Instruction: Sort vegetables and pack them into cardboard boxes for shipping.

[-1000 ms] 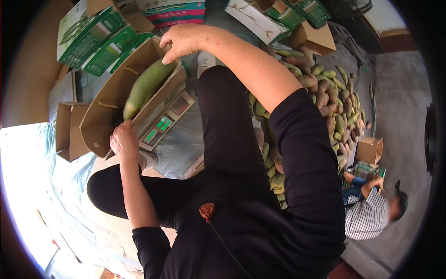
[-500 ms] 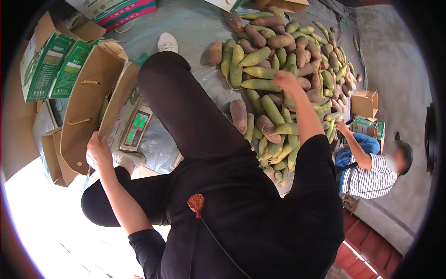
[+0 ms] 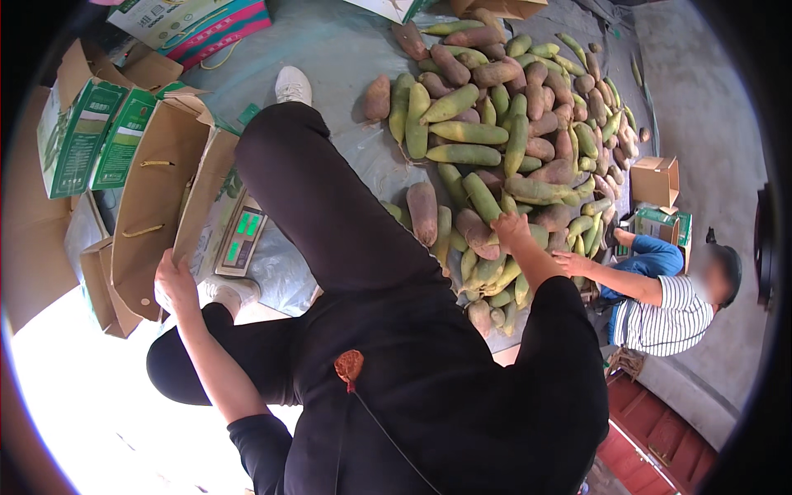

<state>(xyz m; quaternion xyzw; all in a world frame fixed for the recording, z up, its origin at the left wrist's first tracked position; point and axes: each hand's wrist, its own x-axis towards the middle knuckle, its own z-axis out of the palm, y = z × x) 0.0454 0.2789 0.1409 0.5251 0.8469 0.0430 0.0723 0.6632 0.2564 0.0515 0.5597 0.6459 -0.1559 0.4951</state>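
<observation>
Long green radishes (image 3: pixel 469 154) and soil-dusted, reddish-brown roots (image 3: pixel 423 213) lie heaped to the right of my leg. My right hand (image 3: pixel 513 231) rests on the heap, its fingers curled over a green radish whose end is mostly hidden under them. At the left, my left hand (image 3: pixel 176 285) pinches the near edge of an open cardboard carton (image 3: pixel 157 194) with yellow rope handles. The carton stands tilted on a scale (image 3: pixel 242 235) with green lit digits. Inside it, something partly shows beside the wall, too hidden to name.
Green printed cartons (image 3: pixel 78 136) stand behind the open one, and a green-and-pink box (image 3: pixel 206 33) lies at the far left. Across the heap, a co-worker in a striped shirt (image 3: pixel 664 318) reaches an arm toward it. Small cartons (image 3: pixel 654 181) stand beyond that person.
My right hand has come nearer, down the heap, from one green radish to another. The left hand stays at the carton's edge. The co-worker's arm has shifted toward my right forearm.
</observation>
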